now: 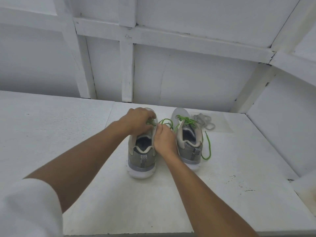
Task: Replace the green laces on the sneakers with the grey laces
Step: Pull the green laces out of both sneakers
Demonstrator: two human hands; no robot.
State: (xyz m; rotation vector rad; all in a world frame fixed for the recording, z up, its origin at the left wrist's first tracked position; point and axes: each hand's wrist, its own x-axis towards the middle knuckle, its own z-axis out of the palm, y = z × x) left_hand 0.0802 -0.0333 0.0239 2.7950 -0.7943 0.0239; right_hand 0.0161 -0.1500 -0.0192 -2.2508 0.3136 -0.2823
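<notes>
Two grey sneakers stand side by side on the white table, heels toward me. My left hand (138,119) lies over the front of the left sneaker (142,156) and pinches its green lace (151,123). My right hand (165,140) grips the same sneaker's right collar edge, with a loop of green lace (166,120) arching just beyond its fingers. The right sneaker (189,142) keeps its green lace (186,120), one end trailing down its right side (207,147). A heap of grey laces (204,122) lies just right of that shoe's toe.
The white table (68,134) is bounded by a white framed wall (171,74) behind the shoes and a white side panel (282,125) on the right. A clear plastic sheet (224,124) lies under the grey laces.
</notes>
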